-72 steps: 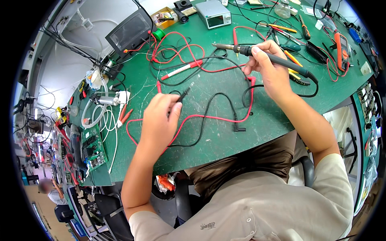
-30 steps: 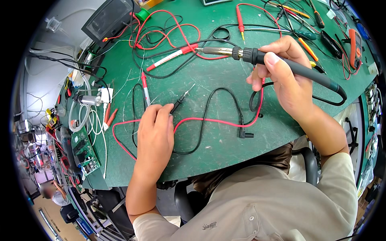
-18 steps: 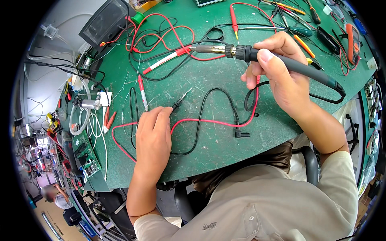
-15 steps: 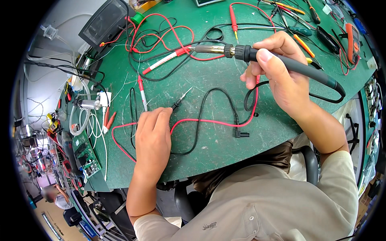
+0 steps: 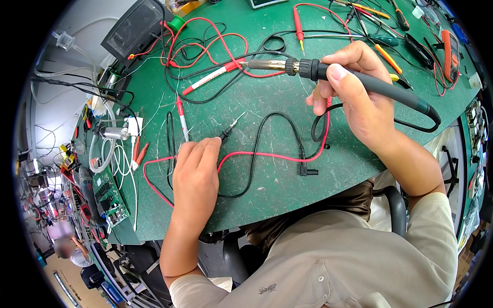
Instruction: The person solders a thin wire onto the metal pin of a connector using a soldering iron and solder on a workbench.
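Observation:
In my right hand (image 5: 367,97) is a soldering iron (image 5: 395,91), held above the green table with the fingers wrapped round its dark handle. Its metal tip points left, over the end of a red-and-white marker (image 5: 213,78) lying on the table. My left hand (image 5: 196,167) rests low on the tabletop, closed on a black test probe (image 5: 225,134) whose bare metal point shows beyond the fingertips. A slim red-and-white stick (image 5: 182,115) reaches down to these fingers; whether they touch it I cannot tell. A red cable (image 5: 267,153) and a black cable (image 5: 250,177) curve across the table nearby.
A red test probe (image 5: 298,25) lies at the back, with screwdrivers (image 5: 402,18) and an orange-handled tool (image 5: 389,59) to its right. A red multimeter (image 5: 451,56) is at the far right. Left stand a dark box (image 5: 132,31) and a circuit board (image 5: 109,197).
Both hands keep nearly the same place and grip, with only tiny shifts. In the background at lower left, another person has moved slightly.

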A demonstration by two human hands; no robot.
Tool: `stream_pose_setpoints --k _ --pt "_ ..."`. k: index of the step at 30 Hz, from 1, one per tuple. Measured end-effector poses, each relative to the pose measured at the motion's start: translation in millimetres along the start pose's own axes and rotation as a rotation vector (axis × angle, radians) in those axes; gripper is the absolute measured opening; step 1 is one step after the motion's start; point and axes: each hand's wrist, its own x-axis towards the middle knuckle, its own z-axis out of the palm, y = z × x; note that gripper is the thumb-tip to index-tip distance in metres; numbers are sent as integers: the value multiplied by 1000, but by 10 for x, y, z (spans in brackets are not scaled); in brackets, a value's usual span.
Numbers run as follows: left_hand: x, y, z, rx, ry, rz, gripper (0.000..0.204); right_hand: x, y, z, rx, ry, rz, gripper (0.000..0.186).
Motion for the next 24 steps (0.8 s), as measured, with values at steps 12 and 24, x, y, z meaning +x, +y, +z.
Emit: stream_pose_setpoints --k 12,24 --pt "13 -46 27 -34 59 31 26 8 6 -12 54 20 -2 13" --pt "12 20 86 -942 269 -457 20 49 -39 -56 25 81 -22 16"
